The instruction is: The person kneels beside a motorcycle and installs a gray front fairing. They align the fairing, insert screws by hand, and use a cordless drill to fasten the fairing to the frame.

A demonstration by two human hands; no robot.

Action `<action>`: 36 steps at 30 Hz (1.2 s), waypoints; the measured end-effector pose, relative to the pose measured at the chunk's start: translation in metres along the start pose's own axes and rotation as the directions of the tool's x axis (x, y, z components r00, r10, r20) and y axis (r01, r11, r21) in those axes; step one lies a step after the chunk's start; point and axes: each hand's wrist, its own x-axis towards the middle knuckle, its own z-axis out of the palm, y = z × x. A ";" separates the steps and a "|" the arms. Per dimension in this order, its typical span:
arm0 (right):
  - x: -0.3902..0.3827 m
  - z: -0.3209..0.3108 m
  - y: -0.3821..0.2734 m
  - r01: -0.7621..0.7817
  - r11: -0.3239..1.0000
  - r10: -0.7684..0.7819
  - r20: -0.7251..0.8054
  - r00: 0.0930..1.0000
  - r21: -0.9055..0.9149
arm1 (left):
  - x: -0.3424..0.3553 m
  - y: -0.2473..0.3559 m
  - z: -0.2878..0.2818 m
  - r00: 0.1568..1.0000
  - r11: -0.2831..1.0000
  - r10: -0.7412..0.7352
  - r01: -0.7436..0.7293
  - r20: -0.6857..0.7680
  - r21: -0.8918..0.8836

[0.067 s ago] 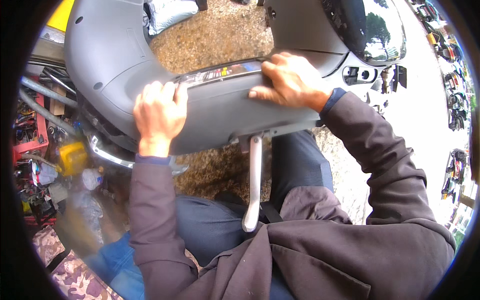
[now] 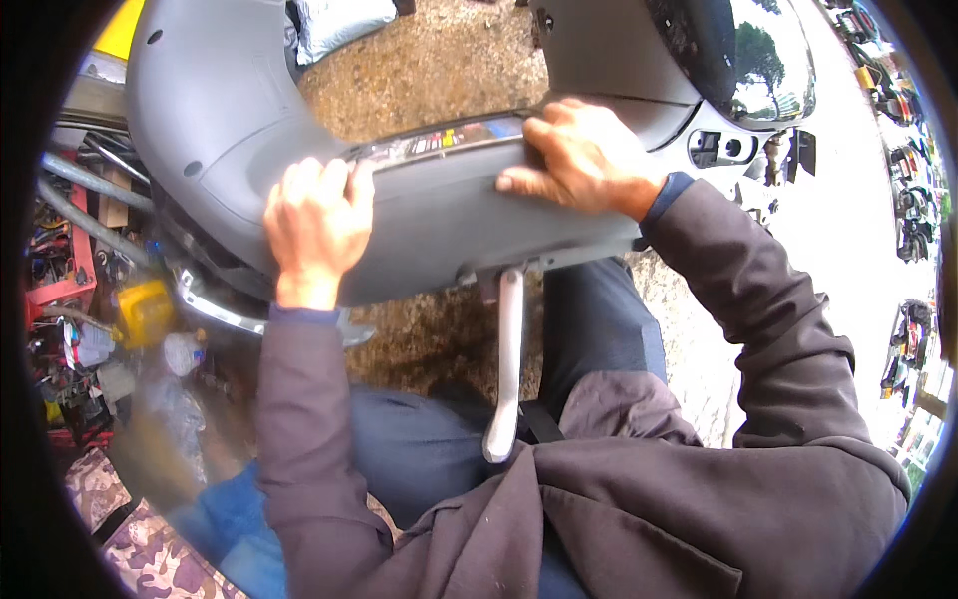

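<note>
A large grey plastic body panel (image 2: 429,220) of a vehicle lies across my lap, with a glossy reflective strip (image 2: 439,140) along its middle edge. My left hand (image 2: 317,225) grips that edge at the left end, fingers curled over it. My right hand (image 2: 579,165) grips the edge farther right, fingers over the top and thumb on the grey face. A silver metal bar (image 2: 504,369) hangs from the underside between my legs.
Tubes (image 2: 95,175), red metal racks and tools (image 2: 60,295), a yellow object (image 2: 145,309) and camouflage cloth (image 2: 110,509) sit at the left. A white plastic bag (image 2: 339,25) lies beyond the panel. Glossy bodywork (image 2: 753,70) is at upper right; parked two-wheelers (image 2: 913,200) line the far right.
The panel and both my hands have shifted very slightly, mostly upward; the grip looks the same.
</note>
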 end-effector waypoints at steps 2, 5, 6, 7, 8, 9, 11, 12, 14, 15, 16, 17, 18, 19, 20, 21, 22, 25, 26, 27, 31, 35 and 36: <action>0.002 -0.002 -0.005 -0.067 0.998 0.066 0.071 0.995 0.018 | -0.002 -0.001 0.000 1.000 1.000 0.002 -0.001 -0.009 0.022; -0.001 -0.011 -0.014 -0.122 0.992 0.121 0.034 0.992 0.031 | 0.001 0.000 -0.005 0.999 0.998 0.038 -0.038 -0.003 0.059; -0.006 -0.011 -0.019 -0.116 0.993 0.116 -0.052 0.992 0.009 | 0.001 0.002 -0.008 1.000 1.000 -0.003 0.002 0.028 0.028; -0.012 -0.011 -0.021 -0.119 0.992 0.122 -0.079 0.989 0.042 | 0.004 0.009 -0.010 0.997 0.999 -0.039 0.037 0.060 0.029; -0.018 -0.008 -0.025 -0.086 0.993 0.102 -0.209 0.973 0.082 | 0.007 0.018 -0.010 0.998 1.000 -0.021 0.021 0.056 0.005; -0.026 -0.005 -0.028 -0.057 0.991 0.091 -0.307 0.947 0.120 | 0.012 0.029 -0.010 0.989 0.998 -0.057 0.057 0.133 0.006; -0.041 0.000 -0.024 0.030 0.975 0.073 -0.446 0.892 0.219 | 0.020 0.066 -0.003 0.981 0.984 0.060 -0.028 0.182 -0.175; -0.049 0.000 -0.019 0.071 0.968 0.065 -0.513 0.856 0.243 | 0.025 0.089 0.003 0.967 0.975 0.126 -0.080 0.219 -0.206; -0.064 -0.008 -0.010 0.119 0.946 0.085 -0.584 0.807 0.302 | 0.039 0.133 0.017 0.944 0.969 0.198 -0.148 0.264 -0.199; -0.070 -0.015 -0.005 0.168 0.932 0.076 -0.626 0.776 0.322 | 0.047 0.151 0.024 0.940 0.960 0.247 -0.204 0.234 -0.194; -0.072 -0.022 -0.004 0.143 0.913 0.113 -0.574 0.811 0.381 | 0.051 0.162 0.028 0.943 0.961 0.248 -0.211 0.220 -0.182; -0.073 -0.031 0.000 0.227 0.882 0.100 -0.637 0.764 0.412 | 0.055 0.171 0.032 0.948 0.956 0.264 -0.233 0.177 -0.178; -0.073 -0.038 0.000 0.136 0.867 0.177 -0.551 0.815 0.480 | 0.057 0.174 0.034 0.949 0.961 0.245 -0.212 0.197 -0.175; -0.073 -0.044 0.001 0.105 0.828 0.260 -0.544 0.798 0.550 | 0.058 0.174 0.036 0.950 0.964 0.235 -0.202 0.205 -0.173; -0.070 -0.048 0.003 0.145 0.810 0.249 -0.556 0.793 0.569 | 0.059 0.174 0.037 0.949 0.962 0.227 -0.182 0.220 -0.204; -0.071 -0.050 0.003 0.203 0.810 0.173 -0.555 0.814 0.550 | 0.059 0.171 0.038 0.942 0.952 0.264 -0.219 0.209 -0.214; -0.068 -0.050 0.008 0.333 0.765 0.116 -0.626 0.771 0.552 | 0.059 0.169 0.039 0.942 0.951 0.263 -0.217 0.210 -0.218; -0.062 -0.037 0.027 0.136 0.807 0.240 -0.529 0.814 0.575 | 0.057 0.170 0.041 0.949 0.950 0.258 -0.215 0.179 -0.227; -0.060 -0.030 0.031 0.202 0.789 0.177 -0.528 0.830 0.580 | 0.059 0.172 0.041 0.953 0.964 0.217 -0.175 0.213 -0.198; -0.062 -0.023 0.031 0.193 0.770 0.170 -0.487 0.857 0.608 | 0.060 0.176 0.041 0.952 0.970 0.198 -0.157 0.233 -0.184; -0.071 -0.012 0.019 0.264 0.768 0.107 -0.523 0.845 0.584 | 0.064 0.185 0.041 0.962 0.982 0.119 -0.077 0.245 -0.174; -0.082 -0.028 0.018 0.295 0.719 0.094 -0.509 0.856 0.629 | 0.066 0.185 0.042 0.943 0.993 0.052 -0.012 0.328 -0.121; -0.084 -0.035 0.023 0.375 0.712 0.053 -0.577 0.815 0.594 | 0.066 0.185 0.042 0.944 0.993 0.042 -0.004 0.328 -0.116</action>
